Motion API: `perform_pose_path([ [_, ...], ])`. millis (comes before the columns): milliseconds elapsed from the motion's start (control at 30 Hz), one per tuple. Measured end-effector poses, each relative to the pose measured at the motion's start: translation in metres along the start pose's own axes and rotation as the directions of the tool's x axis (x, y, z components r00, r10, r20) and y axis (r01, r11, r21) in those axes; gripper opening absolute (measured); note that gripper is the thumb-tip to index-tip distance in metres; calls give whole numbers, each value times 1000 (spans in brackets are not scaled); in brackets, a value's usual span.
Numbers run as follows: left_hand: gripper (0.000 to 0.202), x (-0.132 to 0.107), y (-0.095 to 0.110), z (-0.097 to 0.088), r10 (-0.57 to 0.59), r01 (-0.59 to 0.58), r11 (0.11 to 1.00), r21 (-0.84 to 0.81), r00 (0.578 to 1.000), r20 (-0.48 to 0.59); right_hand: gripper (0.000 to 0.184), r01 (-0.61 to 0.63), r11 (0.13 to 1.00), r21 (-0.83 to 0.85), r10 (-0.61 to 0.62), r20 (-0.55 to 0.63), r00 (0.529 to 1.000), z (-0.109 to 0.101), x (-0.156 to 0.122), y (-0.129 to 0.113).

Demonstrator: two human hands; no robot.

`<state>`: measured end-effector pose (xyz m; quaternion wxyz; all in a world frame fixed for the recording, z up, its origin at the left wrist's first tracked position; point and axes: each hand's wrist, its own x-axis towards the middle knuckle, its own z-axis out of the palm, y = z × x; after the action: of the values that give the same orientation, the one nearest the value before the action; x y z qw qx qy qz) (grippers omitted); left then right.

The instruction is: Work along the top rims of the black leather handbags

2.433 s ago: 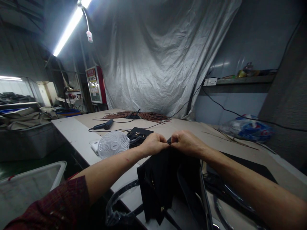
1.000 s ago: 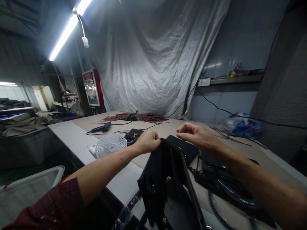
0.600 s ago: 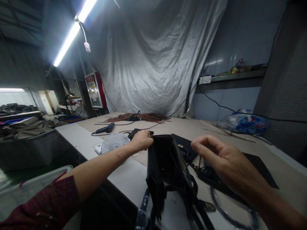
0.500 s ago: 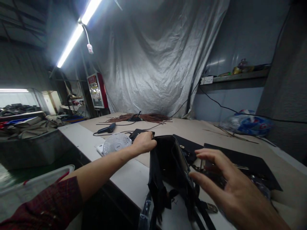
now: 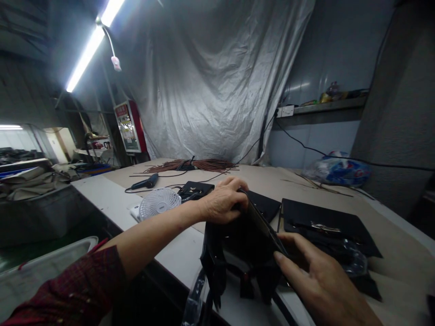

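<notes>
A black handbag [image 5: 211,253] stands upright on the table edge in front of me, its mouth open toward me and its inside dark. My left hand [image 5: 224,199] is closed over the far corner of the rim, fingertips curled down. On the right, my right hand [image 5: 319,278] pinches the near part of the side panel, thumb inside the edge and fingers outside. Dark straps hang at the lower front, and one handle is wrapped in clear plastic [image 5: 194,294]. The bag's base is hidden from me.
To the right lies a flat black bag [image 5: 329,224] with a metal fitting. A white fan [image 5: 159,203], a small black bag [image 5: 195,188], a dark corded tool [image 5: 146,182] and a bundle of brown cords [image 5: 190,166] lie on the table. A white bin [image 5: 50,258] stands lower left.
My left hand has moved right along the far rim. My right hand, apart from the bag before, has closed on its right side. The bag's mouth has turned and widened.
</notes>
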<state>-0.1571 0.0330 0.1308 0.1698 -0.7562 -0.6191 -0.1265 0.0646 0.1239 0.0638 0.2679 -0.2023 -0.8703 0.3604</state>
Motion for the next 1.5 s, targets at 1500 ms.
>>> perform_pose_path([
  [1500, 12, -5, -24, 17, -457, 451, 886, -112, 889, -33, 34, -84, 990, 111, 95, -106, 990, -7, 80, 45],
])
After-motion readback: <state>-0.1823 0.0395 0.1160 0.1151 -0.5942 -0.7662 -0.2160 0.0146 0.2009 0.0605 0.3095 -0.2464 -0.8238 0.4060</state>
